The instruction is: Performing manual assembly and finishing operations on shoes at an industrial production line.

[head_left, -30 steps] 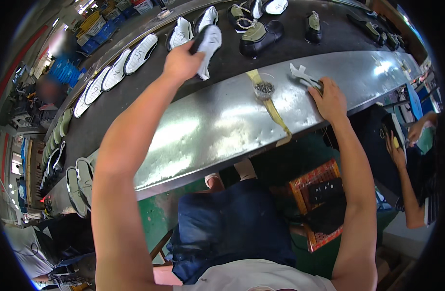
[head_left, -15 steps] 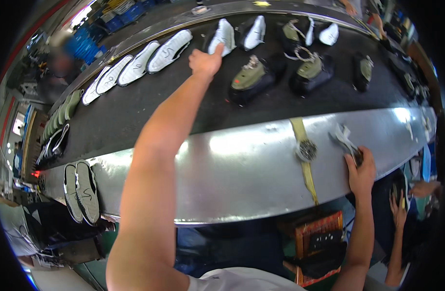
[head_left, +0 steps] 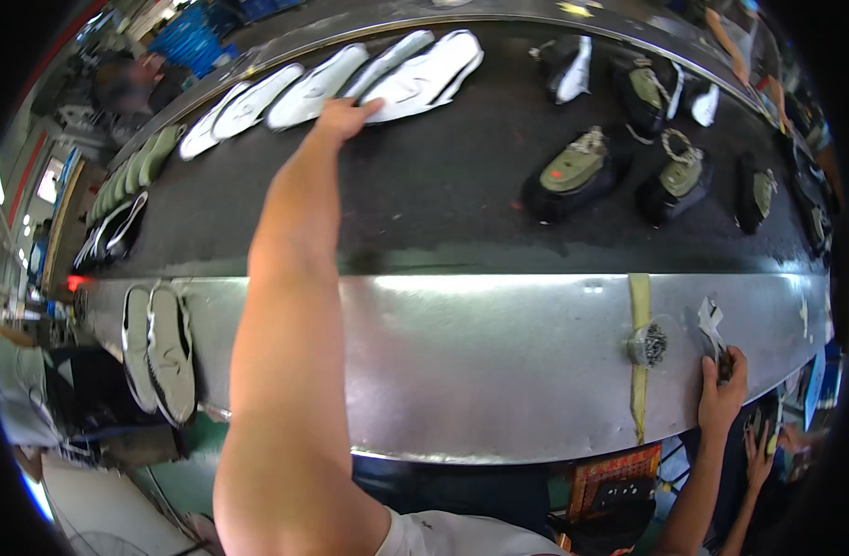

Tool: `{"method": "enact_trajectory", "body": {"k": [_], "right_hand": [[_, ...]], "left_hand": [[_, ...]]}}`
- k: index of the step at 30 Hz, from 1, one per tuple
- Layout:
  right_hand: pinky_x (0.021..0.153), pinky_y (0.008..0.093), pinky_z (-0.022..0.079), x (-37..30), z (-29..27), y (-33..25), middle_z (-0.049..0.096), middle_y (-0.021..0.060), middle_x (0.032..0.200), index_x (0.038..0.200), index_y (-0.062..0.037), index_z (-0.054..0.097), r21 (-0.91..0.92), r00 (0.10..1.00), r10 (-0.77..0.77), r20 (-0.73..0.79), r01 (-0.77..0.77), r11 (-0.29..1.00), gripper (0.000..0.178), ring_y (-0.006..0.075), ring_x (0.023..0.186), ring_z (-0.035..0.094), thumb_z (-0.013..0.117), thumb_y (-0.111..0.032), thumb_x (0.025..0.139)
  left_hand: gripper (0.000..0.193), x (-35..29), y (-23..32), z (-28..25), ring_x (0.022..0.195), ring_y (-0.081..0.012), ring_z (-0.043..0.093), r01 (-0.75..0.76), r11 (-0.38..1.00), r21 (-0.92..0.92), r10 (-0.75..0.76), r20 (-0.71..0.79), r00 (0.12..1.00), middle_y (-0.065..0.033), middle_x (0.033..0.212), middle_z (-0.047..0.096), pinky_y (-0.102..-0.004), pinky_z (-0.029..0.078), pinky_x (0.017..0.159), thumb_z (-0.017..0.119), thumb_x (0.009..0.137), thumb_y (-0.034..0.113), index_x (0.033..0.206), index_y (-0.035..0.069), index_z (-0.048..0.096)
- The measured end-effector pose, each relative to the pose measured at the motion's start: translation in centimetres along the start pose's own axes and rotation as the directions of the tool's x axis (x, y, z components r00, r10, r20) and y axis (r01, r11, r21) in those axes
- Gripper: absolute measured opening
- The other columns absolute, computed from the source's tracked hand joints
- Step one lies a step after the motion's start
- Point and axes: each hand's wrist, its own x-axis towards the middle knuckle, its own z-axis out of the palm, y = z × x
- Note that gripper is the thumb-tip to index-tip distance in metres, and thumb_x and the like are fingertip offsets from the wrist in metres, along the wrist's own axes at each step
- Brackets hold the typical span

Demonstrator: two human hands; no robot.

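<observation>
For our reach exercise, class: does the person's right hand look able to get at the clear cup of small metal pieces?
Probably yes: only bare metal benchtop separates the right hand from the cup, though the hand tool in its grasp may hinder picking.

- Left hand (head_left: 344,120): some fingers hidden at the long white shoe upper (head_left: 424,79).
- Silvery metal tool (head_left: 710,320), toward the right end of the shiny metal table (head_left: 480,361): handle mostly covered by the right hand (head_left: 723,397).
- Grey bits (head_left: 655,345) in the clear round cup (head_left: 635,348): too small to tell.
</observation>
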Motion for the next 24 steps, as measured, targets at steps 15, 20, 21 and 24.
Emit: {"method": "enact_trajectory", "body": {"k": [15, 20, 21, 24], "right_hand": [[0.097, 0.0415, 0.047, 1.2, -0.1, 4.2, 0.064, 0.0278, 0.121, 0.130, 0.0064, 0.057, -0.113, 0.990, -0.143, -0.018, 0.140, 0.984, 0.063, 0.0390, 0.111, 0.063, 0.063, -0.047, 0.098], [0.098, 0.0439, 0.047, 0.7, -0.1, 3.8, 0.064, 0.0285, 0.122, 0.128, 0.0079, 0.057, -0.152, 0.986, -0.164, -0.034, 0.157, 0.976, 0.062, 0.0419, 0.112, 0.062, 0.061, -0.047, 0.098], [0.098, 0.0443, 0.047, 0.9, 0.0, 4.5, 0.064, 0.0284, 0.121, 0.127, 0.0086, 0.057, -0.174, 0.977, -0.207, -0.060, 0.194, 0.965, 0.062, 0.0422, 0.112, 0.062, 0.061, -0.046, 0.099], [0.099, 0.0443, 0.046, -0.4, -0.5, 5.4, 0.063, 0.0290, 0.123, 0.127, 0.0098, 0.057, -0.209, 0.954, -0.253, -0.161, 0.217, 0.954, 0.060, 0.0427, 0.114, 0.061, 0.060, -0.044, 0.100]], "left_hand": [[0.066, -37.5, 1.8, -21.1, 0.106, -0.0378, 0.066, 0.054, 0.966, 0.253, -0.063, 0.028, 0.998, -0.0226, 0.106, 0.072, -0.0453, 0.053, 0.092, 0.068, 0.082, 0.061, 0.099, -0.002, 0.074], [0.058, -51.6, -3.0, -23.3, 0.112, -0.0411, 0.063, 0.074, 0.982, 0.175, -0.027, -0.258, 0.966, -0.0279, 0.123, 0.063, -0.0442, 0.050, 0.097, 0.080, 0.077, 0.050, 0.103, -0.002, 0.075], [0.056, -53.7, -4.7, -22.4, 0.114, -0.0425, 0.061, 0.009, 0.973, 0.232, 0.072, -0.338, 0.938, -0.0287, 0.124, 0.062, -0.0453, 0.049, 0.098, 0.081, 0.076, 0.047, 0.104, -0.001, 0.075], [0.039, -57.0, -8.7, -23.3, 0.123, -0.0425, 0.054, -0.031, 0.991, 0.128, 0.097, -0.546, 0.832, -0.0274, 0.133, 0.056, -0.0485, 0.045, 0.103, 0.081, 0.081, 0.034, 0.101, 0.002, 0.075]]}}
